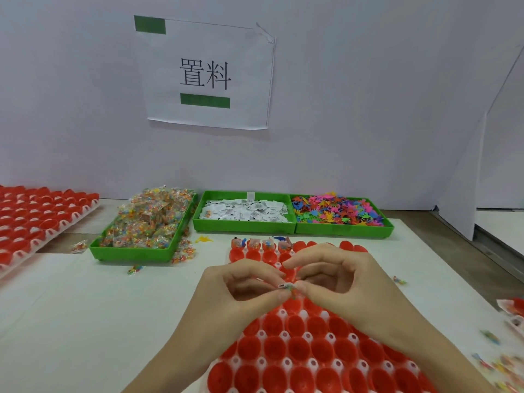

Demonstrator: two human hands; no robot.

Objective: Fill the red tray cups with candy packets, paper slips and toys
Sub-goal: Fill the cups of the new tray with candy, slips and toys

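Hands: left hand (243, 282) and right hand (334, 276) together pinching a candy packet (287, 287)
Handling: likely light, crinkly, slippery; pinch its edges

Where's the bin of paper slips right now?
In the head view, the green bin of paper slips sits at the back of the table by the wall, between the candy packet bin on its left and the toy bin on its right.

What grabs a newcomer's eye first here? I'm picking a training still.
The left hand and right hand pinch a small packet over the red tray in front. Behind stand three green bins: candy, slips, toys. A sign hangs on the wall.
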